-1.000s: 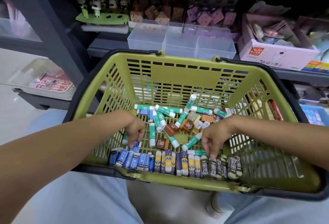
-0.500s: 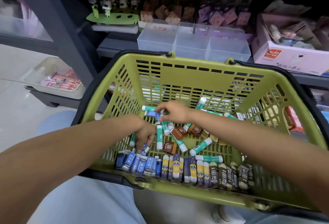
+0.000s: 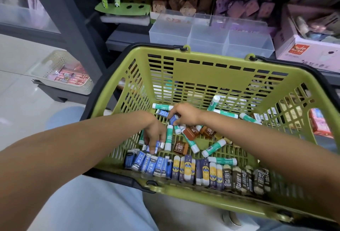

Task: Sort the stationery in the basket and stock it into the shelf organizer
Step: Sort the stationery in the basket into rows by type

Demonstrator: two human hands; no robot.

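Head view: dark erasers (image 3: pixel 237 177) marked "2B", perhaps six, along basket (image 3: pixel 217 70) wall.

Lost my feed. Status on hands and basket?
Left hand pinching blue eraser. Right hand on blue eraser. Basket part sorted; organizer unstocked.

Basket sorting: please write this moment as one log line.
stage: sorting in basket | left hand: grips blue eraser | right hand: grips blue eraser | organizer: unstocked
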